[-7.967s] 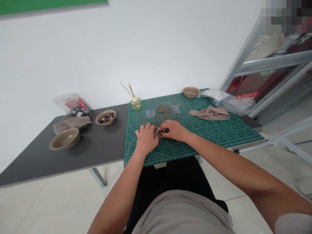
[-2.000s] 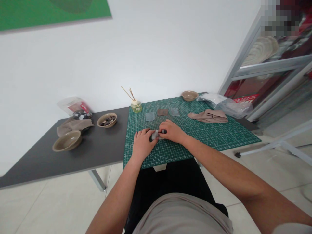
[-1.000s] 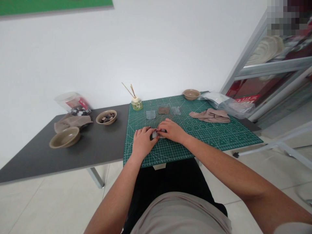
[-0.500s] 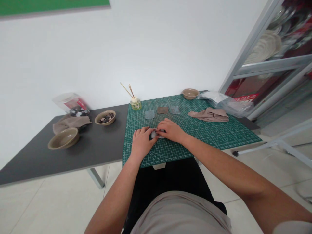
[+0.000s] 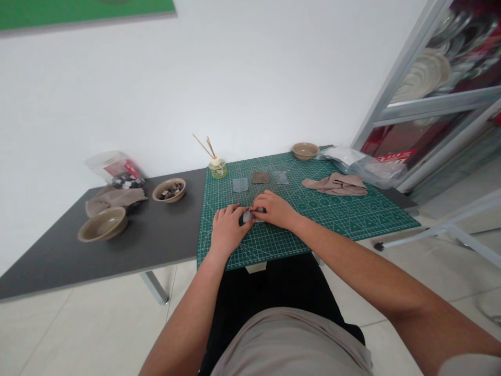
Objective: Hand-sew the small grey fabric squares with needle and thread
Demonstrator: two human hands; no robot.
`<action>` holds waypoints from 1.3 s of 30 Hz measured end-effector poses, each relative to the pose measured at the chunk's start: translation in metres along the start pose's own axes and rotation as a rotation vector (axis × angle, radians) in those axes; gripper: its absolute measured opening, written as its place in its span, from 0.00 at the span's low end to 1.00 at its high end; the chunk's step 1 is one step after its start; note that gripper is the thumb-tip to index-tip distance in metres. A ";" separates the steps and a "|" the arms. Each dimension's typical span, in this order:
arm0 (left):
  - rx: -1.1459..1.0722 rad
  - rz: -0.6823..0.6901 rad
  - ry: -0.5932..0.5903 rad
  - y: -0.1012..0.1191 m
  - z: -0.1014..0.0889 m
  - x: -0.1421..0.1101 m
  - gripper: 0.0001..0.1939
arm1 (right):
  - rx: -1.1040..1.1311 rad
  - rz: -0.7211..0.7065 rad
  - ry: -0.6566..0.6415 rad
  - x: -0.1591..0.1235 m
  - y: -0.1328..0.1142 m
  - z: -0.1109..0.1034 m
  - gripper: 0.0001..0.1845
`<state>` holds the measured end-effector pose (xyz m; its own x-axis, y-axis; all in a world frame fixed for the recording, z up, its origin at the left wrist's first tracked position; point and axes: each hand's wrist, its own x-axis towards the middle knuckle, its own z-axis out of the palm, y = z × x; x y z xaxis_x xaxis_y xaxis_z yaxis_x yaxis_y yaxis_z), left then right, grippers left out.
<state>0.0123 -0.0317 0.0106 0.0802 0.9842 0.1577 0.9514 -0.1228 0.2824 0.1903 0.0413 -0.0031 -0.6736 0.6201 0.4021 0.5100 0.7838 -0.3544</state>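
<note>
My left hand (image 5: 227, 230) rests on the green cutting mat (image 5: 329, 216), thumb and fingers closed on a small light-grey piece (image 5: 247, 215) with a black end. What the piece is cannot be made out. From the right, my right hand (image 5: 274, 210) meets it, fingertips pinched together at its edge. A small dark bit (image 5: 261, 210) shows in that pinch, mostly hidden by the fingers. Beyond my hands lie three flat squares in a row: a pale clear one (image 5: 240, 185), a brown one (image 5: 260, 177) and a bluish clear one (image 5: 281, 177).
Left on the dark table (image 5: 156, 240) are a bowl of small dark pieces (image 5: 169, 190), another bowl (image 5: 103, 224), a cloth (image 5: 115, 198) and a plastic tub (image 5: 117, 167). A reed diffuser (image 5: 217, 167), a bowl (image 5: 306, 151), a brown cloth (image 5: 336, 184) and a plastic bag (image 5: 364, 164) stand around the mat.
Compared with eight seconds ago, my left hand sits slightly further left and lower, and a black end shows beside its thumb. Over the last second both hands have barely moved.
</note>
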 end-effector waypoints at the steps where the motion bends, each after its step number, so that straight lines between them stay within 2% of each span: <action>1: 0.000 -0.002 -0.003 0.000 0.000 0.000 0.20 | -0.014 0.026 0.020 0.000 0.000 0.000 0.03; 4: -0.004 -0.007 -0.008 0.000 -0.001 0.000 0.20 | -0.030 0.039 0.044 -0.002 0.000 0.000 0.07; 10: 0.004 -0.002 0.003 0.000 0.000 -0.001 0.20 | 0.074 -0.114 -0.050 -0.002 0.001 -0.002 0.03; 18: 0.006 0.004 0.009 0.000 0.000 -0.001 0.20 | -0.036 0.028 0.048 -0.001 0.000 0.001 0.07; 24: -0.003 0.005 0.017 0.001 0.001 -0.001 0.20 | 0.062 -0.115 -0.053 -0.002 0.001 -0.002 0.04; 32: -0.014 0.007 0.017 -0.001 0.002 0.000 0.20 | -0.065 0.043 0.034 -0.003 0.000 0.001 0.06; 39: -0.009 0.005 0.026 0.000 0.002 -0.001 0.19 | 0.033 -0.125 -0.053 -0.002 0.000 -0.001 0.04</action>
<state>0.0126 -0.0325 0.0081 0.0773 0.9800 0.1833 0.9482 -0.1291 0.2904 0.1925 0.0400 -0.0032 -0.7586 0.5143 0.4001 0.4031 0.8528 -0.3320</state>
